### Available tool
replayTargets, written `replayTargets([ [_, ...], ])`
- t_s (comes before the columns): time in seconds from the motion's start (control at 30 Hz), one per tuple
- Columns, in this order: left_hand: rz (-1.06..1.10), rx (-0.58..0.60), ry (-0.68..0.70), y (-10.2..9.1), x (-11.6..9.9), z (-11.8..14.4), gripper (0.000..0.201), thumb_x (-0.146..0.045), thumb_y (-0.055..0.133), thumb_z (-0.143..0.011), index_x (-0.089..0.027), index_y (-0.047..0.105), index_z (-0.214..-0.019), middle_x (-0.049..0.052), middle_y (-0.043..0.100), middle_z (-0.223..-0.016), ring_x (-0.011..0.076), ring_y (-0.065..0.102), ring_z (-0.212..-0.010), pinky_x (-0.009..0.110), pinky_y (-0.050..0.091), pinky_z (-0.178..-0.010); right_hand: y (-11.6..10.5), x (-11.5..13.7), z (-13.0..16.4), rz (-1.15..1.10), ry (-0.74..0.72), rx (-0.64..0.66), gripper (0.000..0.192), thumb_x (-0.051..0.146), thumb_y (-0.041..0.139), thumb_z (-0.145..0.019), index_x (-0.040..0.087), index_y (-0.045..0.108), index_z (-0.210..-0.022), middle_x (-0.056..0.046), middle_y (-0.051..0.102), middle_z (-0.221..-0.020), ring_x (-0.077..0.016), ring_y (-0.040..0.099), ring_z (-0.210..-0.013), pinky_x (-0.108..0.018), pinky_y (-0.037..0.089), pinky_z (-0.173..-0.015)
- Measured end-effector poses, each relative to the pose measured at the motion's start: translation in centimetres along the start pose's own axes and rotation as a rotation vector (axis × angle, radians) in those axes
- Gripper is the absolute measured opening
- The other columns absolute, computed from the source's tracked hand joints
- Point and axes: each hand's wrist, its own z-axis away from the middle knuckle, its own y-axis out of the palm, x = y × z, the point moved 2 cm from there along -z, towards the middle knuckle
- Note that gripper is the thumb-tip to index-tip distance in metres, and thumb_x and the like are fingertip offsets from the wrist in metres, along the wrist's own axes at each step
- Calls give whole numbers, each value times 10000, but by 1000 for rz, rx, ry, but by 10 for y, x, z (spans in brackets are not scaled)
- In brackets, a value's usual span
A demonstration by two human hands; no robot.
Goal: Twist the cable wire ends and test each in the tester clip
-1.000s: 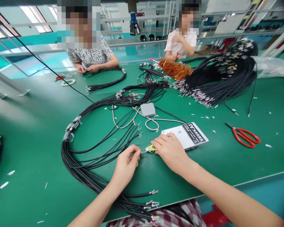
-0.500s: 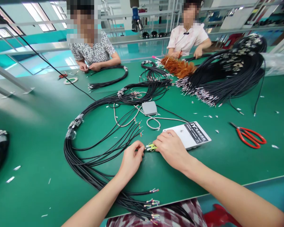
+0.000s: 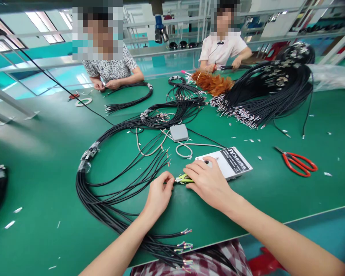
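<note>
Head view: on the green tabletop (image 3: 46,161), the left hand (image 3: 158,194) has its grip pinched shut on the end of a thin wire (image 3: 172,180); thumb and forefinger meet at the wire's tip. Just to the right, touching that tip, the right hand (image 3: 208,181) holds a small yellow-green tool (image 3: 184,178) under its closed fingers; how tight the grip is on the tool cannot be told. Both sit at the near middle of the tabletop.

One white device (image 3: 230,163) lies just behind the right hand, one grey box (image 3: 178,132) farther back. One pair of red scissors (image 3: 297,163) lies well to the right. A looped bundle of black cables (image 3: 103,199) sprawls to the left. Two other people sit at the far side.
</note>
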Motion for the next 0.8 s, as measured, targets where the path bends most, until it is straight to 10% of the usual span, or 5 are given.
replayTargets([
  [0.23, 24, 20, 10, -3, -1, -2, 188, -320, 511, -819, -197, 507, -678, -60, 451, -555, 88, 365, -440, 185, 283, -419, -14, -22, 75, -87, 296, -463, 207, 111, 536, -904, 213, 563, -1082, -82, 704, -1166, -249, 594, -1121, -430, 380, -961],
  [0.8, 75, 25, -38, -22, 1, 7, 239, -398, 533, -818, -196, 486, -699, -70, 434, -562, 64, 336, -401, 175, 244, -382, 8, -8, 90, -80, 253, -517, 335, 45, 571, -859, 220, 558, -1145, -68, 733, -1116, -246, 613, -1108, -481, 365, -1042],
])
